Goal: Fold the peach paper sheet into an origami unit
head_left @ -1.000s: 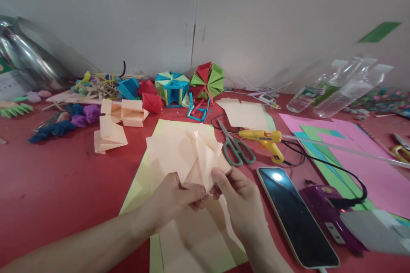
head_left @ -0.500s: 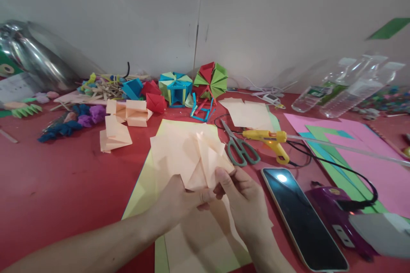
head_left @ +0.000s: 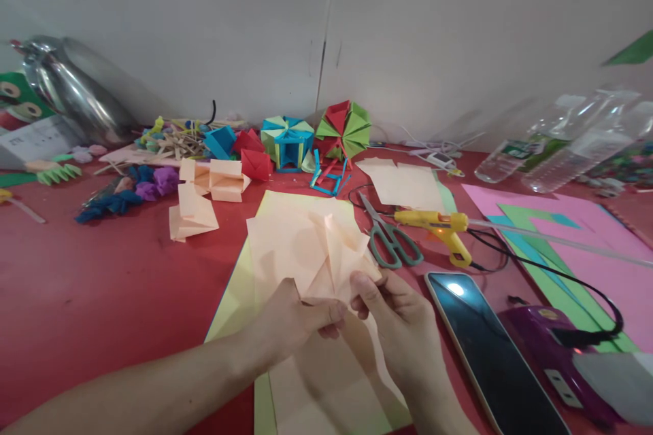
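Observation:
Between my two hands is a folded piece of peach paper, with creases and raised flaps. My left hand pinches its lower edge, thumb on top. The right-hand corner is gripped between the thumb and fingers of my right hand. Beneath them lie peach paper sheets on a yellow sheet. Several folded peach paper pieces stand to the left on the red table. Green-handled scissors lie just beyond my right hand.
A yellow glue gun, a phone and a purple power strip lie at the right. Coloured paper and plastic bottles are farther right. Paper models stand along the back, and a metal jug at the far left.
The view has shifted slightly to the left, so everything appears a little farther right. My right thumb and fingers have drawn slightly away from my left fingertips; both hands still hold the paper.

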Tool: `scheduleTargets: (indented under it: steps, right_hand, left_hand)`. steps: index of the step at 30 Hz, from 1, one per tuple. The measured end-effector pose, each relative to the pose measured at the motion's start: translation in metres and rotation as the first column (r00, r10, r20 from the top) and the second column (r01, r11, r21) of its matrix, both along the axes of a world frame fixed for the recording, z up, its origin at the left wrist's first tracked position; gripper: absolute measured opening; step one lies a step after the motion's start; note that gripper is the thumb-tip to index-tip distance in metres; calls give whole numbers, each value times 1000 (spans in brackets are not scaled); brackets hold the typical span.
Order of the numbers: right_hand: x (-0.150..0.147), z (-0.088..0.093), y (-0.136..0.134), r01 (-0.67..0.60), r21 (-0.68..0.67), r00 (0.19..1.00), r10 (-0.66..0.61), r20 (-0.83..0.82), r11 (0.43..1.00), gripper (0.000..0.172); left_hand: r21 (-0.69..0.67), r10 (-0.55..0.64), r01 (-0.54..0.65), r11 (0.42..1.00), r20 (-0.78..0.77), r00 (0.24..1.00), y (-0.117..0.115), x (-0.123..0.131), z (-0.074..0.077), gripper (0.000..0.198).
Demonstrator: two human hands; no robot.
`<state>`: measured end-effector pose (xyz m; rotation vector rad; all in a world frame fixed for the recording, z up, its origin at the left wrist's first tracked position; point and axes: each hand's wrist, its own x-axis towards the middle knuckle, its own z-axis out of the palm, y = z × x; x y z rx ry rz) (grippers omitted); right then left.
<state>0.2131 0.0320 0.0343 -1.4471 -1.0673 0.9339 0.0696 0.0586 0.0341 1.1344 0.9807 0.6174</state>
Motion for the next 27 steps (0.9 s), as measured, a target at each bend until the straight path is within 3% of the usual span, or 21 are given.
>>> scheduleTargets:
  steps: [3,10,15,20,27]
  right_hand:
    - [1,0,2,-10,-12,1000,10,-11,1000,29]
    - [3,-4,4,-219,-45,974,216,-67,975,24]
    - [2,-4,3,-265,-105,959,251,-130,959,31]
    - [2,-6,2,-230,-102,969,218,-115,968,32]
    - [-1,-6,2,-285,-183,956,265,-127,941,34]
  left_hand:
    - [12,-17,16,1000,58,998,1,-1,-3,26]
    - [66,-55,45,997,158,986,9,-3,-13,46]
    - [158,-139,132,978,34,990,13,-8,-12,50]
    - [275,-105,121,954,-71,992,12,-10,-6,45]
    - [206,-83,93,974,-58,995,14,-8,-13,41]
